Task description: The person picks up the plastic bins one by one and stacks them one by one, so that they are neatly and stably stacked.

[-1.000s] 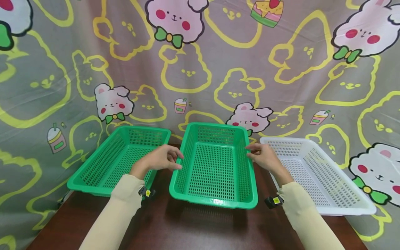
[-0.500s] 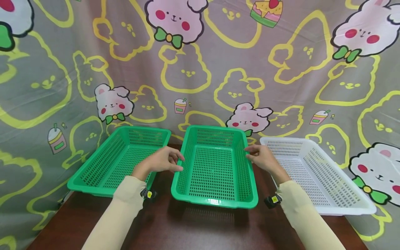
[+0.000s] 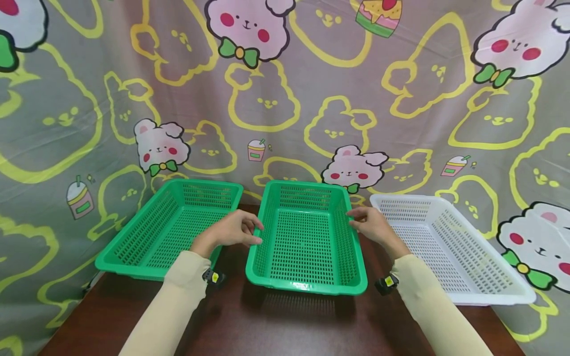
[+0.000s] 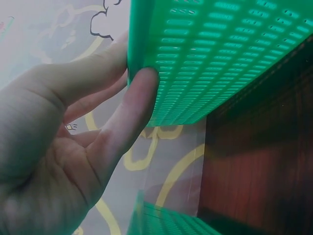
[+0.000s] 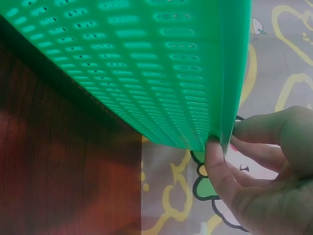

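In the head view a green plastic basket (image 3: 307, 287) with slotted walls and floor sits in the middle, with nothing inside. My left hand (image 3: 233, 229) pinches its left rim, and my right hand (image 3: 370, 225) pinches the right rim. Seen from the left wrist, the thumb (image 4: 139, 93) presses the outer side of the basket wall (image 4: 205, 44) while the fingers go over the rim, their tips hidden. The right wrist view has the right thumb (image 5: 217, 164) beneath the rim of the basket (image 5: 142, 68) in the same way. A shadow falls on the tabletop below it.
A second green basket (image 3: 129, 268) stands to the left, close to my left forearm. On the right is a white basket (image 3: 494, 299) of similar shape. All are over a dark reddish-brown table (image 3: 285, 331). Behind hangs a grey curtain (image 3: 285, 84) with cartoon rabbits.
The basket's far edge has come down a little and its left side has shifted slightly right. Both hands keep hold of the rims, moving slightly with it. The other baskets stay put.
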Tool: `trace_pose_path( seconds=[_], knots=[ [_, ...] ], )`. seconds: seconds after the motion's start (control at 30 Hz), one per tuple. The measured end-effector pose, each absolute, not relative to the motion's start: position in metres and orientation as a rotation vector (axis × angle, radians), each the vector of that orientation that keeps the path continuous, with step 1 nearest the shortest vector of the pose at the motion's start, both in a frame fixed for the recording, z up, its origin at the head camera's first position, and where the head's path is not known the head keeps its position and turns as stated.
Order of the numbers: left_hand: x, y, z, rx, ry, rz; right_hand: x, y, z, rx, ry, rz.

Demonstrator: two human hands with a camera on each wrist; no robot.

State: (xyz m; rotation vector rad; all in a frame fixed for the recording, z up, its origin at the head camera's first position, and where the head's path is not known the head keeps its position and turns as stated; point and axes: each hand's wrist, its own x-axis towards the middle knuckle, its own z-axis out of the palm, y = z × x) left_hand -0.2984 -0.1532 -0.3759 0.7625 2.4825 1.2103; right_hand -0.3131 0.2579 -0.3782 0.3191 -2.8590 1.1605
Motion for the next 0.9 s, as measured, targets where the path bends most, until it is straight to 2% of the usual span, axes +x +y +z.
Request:
trace_pose_path(
  seconds=[0.9],
  knots=[
    [-0.300, -0.140, -0.385, 0.740, 2.440, 1.237, -0.320, 0.266, -0.391, 0.273, -2.892, 1.138]
  ],
)
